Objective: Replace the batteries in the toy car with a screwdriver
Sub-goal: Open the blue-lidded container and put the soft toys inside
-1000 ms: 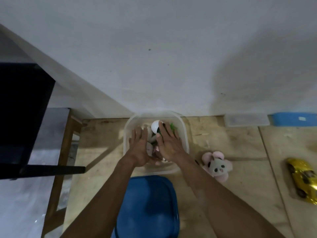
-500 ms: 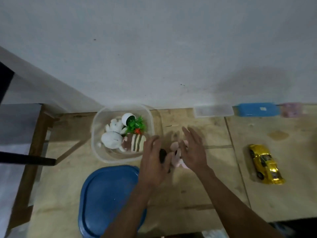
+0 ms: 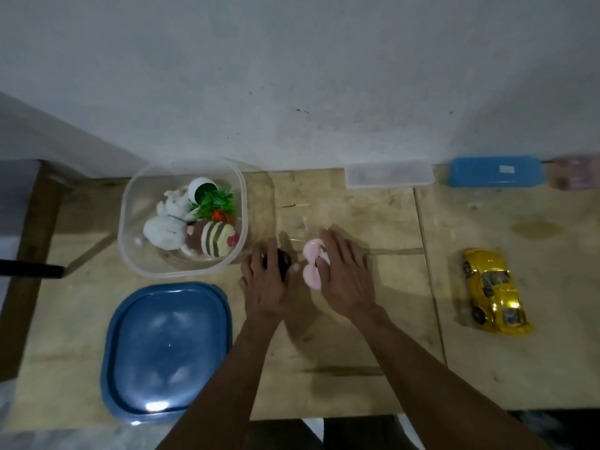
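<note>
The yellow toy car (image 3: 493, 290) lies on the wooden table (image 3: 373, 336) at the right, well away from both hands. My left hand (image 3: 264, 284) grips a small dark object (image 3: 283, 260) just right of the clear tub; the fingers hide most of it and I cannot tell what it is. My right hand (image 3: 345, 274) rests with loosely spread fingers on a pink plush toy (image 3: 310, 267) in the middle of the table. No screwdriver or batteries are in view.
A clear plastic tub (image 3: 128, 206) at the left holds white and striped plush toys and a green plastic plant. Its blue lid (image 3: 165, 349) lies in front of it. Against the wall stand a small clear box (image 3: 389, 174) and a blue box (image 3: 496, 172).
Both hands have come out of the tub and moved right onto the table, the left one bringing the dark object. The view has shifted right, bringing the car closer to centre.
</note>
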`<state>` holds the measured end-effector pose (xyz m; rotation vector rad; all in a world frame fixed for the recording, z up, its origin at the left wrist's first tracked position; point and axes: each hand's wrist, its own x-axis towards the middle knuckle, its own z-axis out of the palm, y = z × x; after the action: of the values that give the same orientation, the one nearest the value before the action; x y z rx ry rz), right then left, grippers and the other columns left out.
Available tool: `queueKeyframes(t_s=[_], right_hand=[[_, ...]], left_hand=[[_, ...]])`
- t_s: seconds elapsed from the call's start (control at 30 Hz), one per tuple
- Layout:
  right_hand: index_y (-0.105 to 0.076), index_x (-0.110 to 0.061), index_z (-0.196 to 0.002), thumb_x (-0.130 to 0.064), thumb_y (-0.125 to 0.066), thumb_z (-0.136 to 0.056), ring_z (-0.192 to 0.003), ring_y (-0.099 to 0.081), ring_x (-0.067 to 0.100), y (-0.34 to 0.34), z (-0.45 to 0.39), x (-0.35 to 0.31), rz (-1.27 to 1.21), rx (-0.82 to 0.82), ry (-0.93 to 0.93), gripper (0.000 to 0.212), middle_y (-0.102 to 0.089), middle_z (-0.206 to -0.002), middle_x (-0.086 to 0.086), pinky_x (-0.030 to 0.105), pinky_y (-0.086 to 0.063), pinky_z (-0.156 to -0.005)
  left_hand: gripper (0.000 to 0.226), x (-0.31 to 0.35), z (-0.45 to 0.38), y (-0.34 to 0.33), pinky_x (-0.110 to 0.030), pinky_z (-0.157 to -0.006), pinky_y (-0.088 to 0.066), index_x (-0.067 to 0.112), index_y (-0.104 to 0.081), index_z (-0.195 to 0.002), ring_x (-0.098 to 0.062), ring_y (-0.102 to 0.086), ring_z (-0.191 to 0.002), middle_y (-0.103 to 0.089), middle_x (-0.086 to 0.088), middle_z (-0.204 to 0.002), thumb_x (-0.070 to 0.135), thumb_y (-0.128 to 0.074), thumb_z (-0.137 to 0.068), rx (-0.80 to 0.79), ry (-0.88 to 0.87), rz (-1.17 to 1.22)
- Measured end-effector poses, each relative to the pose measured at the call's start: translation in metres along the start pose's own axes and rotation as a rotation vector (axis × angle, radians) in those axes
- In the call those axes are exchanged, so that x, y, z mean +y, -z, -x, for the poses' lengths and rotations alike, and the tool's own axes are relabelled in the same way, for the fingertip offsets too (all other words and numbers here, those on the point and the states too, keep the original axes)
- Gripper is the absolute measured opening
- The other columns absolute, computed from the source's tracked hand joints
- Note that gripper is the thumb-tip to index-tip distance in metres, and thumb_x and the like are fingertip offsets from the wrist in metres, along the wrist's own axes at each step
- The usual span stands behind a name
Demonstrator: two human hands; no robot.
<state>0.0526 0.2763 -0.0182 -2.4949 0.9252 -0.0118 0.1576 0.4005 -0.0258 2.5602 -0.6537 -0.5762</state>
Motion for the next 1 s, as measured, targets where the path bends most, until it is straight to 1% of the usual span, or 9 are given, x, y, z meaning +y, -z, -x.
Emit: queueKeyframes(t_s=[0.07,0.13,0.27,0.43,0.57,0.63,0.7,0.87,1.0], right_hand=[[-0.028,-0.032,-0.152,-0.049,-0.030,-0.099,-0.132,-0.042,0.029,-0.003,-0.004,0.002,0.018,0.009,-0.008,0.055,-0.043,-0.152,-0.002,0.049,-0.044,-0.097],[-0.038,-0.028,-0.149,-0.049,-0.037,-0.100,-0.122,-0.049,0.030,-0.007,-0.005,0.003,0.028,0.030,0.014,0.053,-0.052,-0.144,0.000,0.046,-0.047,-0.092],[-0.045,-0.014,-0.145,-0.040,-0.038,-0.101,-0.109,-0.052,0.028,-0.011,-0.006,0.002,-0.017,0.114,0.063,0.052,-0.062,-0.127,0.008,0.041,-0.045,-0.094],[-0.026,-0.018,-0.155,-0.051,-0.035,-0.100,-0.117,-0.050,0.023,0.014,0.001,-0.010,-0.258,0.133,0.051,0.064,-0.057,-0.134,0.003,0.036,-0.034,-0.102],[-0.026,-0.016,-0.155,-0.045,-0.048,-0.099,-0.115,-0.050,0.019,0.045,-0.006,-0.037,-0.351,0.256,0.105,0.067,-0.058,-0.130,0.003,0.030,-0.035,-0.098],[-0.025,-0.017,-0.155,-0.041,-0.054,-0.100,-0.118,-0.050,0.020,0.053,-0.018,-0.058,-0.369,0.275,0.110,0.067,-0.056,-0.131,0.003,0.024,-0.029,-0.098],[-0.026,-0.020,-0.155,-0.041,-0.056,-0.099,-0.119,-0.049,0.022,0.057,-0.033,-0.083,-0.373,0.278,0.118,0.067,-0.056,-0.133,0.001,0.021,-0.025,-0.098],[-0.032,-0.029,-0.153,-0.047,-0.048,-0.100,-0.130,-0.040,0.023,0.050,-0.064,-0.163,-0.410,0.193,0.131,0.058,-0.046,-0.144,0.002,0.037,-0.035,-0.106],[-0.038,-0.029,-0.150,-0.050,-0.045,-0.100,-0.136,-0.033,0.022,0.028,-0.082,-0.202,-0.361,0.084,0.093,0.055,-0.037,-0.151,-0.001,0.036,-0.038,-0.103]], left_hand=[[0.068,0.002,0.004,-0.008,-0.056,-0.102,-0.035,0.023,-0.023,-0.158,-0.040,-0.036,-0.130,-0.038,-0.014,-0.151,0.057,-0.037,-0.100,0.027,-0.062,-0.004],[0.067,0.001,0.007,-0.017,-0.049,-0.102,-0.032,0.013,-0.027,-0.156,-0.038,-0.044,-0.121,-0.048,-0.018,-0.138,0.050,-0.034,-0.101,0.067,-0.124,0.026],[0.063,0.012,0.018,-0.019,-0.042,-0.103,-0.022,0.006,-0.027,-0.155,-0.028,-0.038,-0.120,-0.050,-0.022,-0.131,0.038,-0.041,-0.103,0.119,-0.124,0.109],[0.071,0.036,0.033,0.008,-0.039,-0.098,-0.021,0.002,-0.036,-0.152,-0.027,-0.036,-0.112,-0.049,-0.025,-0.130,0.048,-0.037,-0.098,0.215,-0.154,0.201],[0.053,0.044,0.026,0.042,-0.037,-0.098,-0.021,0.014,-0.035,-0.151,-0.032,-0.041,-0.119,-0.043,-0.015,-0.135,0.033,-0.043,-0.103,0.334,-0.228,0.199],[0.054,0.042,0.019,0.066,-0.031,-0.101,-0.016,0.016,-0.033,-0.153,-0.033,-0.041,-0.121,-0.043,-0.018,-0.137,0.034,-0.044,-0.103,0.390,-0.217,0.196],[0.054,0.034,0.010,0.093,-0.034,-0.102,-0.018,0.013,-0.036,-0.153,-0.031,-0.040,-0.120,-0.044,-0.022,-0.137,0.030,-0.047,-0.103,0.434,-0.212,0.184],[0.056,-0.019,-0.021,0.152,-0.031,-0.098,-0.017,0.019,-0.035,-0.154,-0.035,-0.041,-0.117,-0.044,-0.017,-0.139,0.040,-0.043,-0.102,0.437,-0.126,0.102],[0.062,-0.058,-0.050,0.168,-0.028,-0.097,-0.015,0.015,-0.042,-0.150,-0.038,-0.044,-0.118,-0.049,-0.020,-0.133,0.047,-0.032,-0.098,0.377,-0.044,0.036]])
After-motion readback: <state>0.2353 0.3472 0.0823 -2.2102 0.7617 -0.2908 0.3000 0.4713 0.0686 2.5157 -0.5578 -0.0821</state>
